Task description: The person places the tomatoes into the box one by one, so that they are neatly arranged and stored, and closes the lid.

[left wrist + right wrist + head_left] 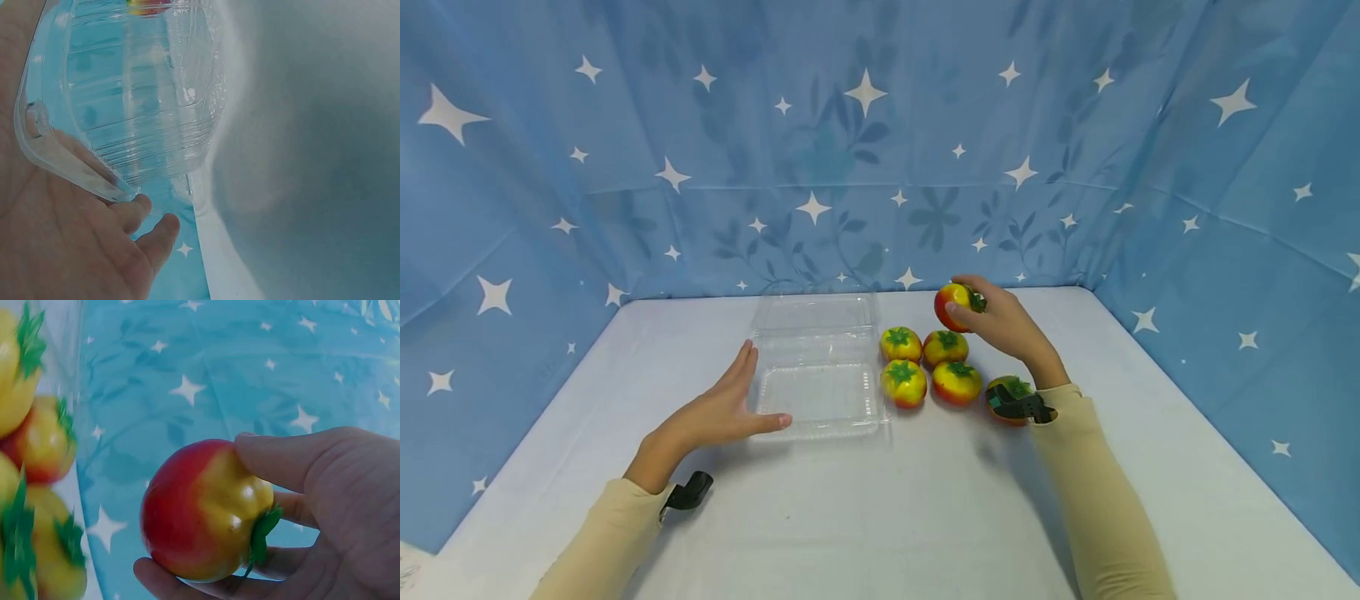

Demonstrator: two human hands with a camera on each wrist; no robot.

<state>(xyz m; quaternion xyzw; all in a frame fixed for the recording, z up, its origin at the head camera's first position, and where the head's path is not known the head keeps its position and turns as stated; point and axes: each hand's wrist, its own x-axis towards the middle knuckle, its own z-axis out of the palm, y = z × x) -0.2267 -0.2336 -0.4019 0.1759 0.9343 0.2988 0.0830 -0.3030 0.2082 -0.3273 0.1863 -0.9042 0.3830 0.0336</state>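
My right hand [1000, 321] grips a red-and-yellow persimmon [200, 512] with a green leafy top, thumb on one side and fingers round the other. It is held above the back right of the table. Below and to its left, several more persimmons [957, 383] sit close together, leafy tops up; one [1011, 400] is partly hidden by the right wrist strap. A clear plastic clamshell box [820, 429] lies with its lid [816, 312] folded back. At the box's left side my left hand [718, 412] has its thumb and fingers spread, against or very near the rim.
The white table [880, 517] carries the box left of the persimmons. Blue star-patterned curtains [820, 150] close off the back and both sides. Black straps [688, 492] sit on both wrists.
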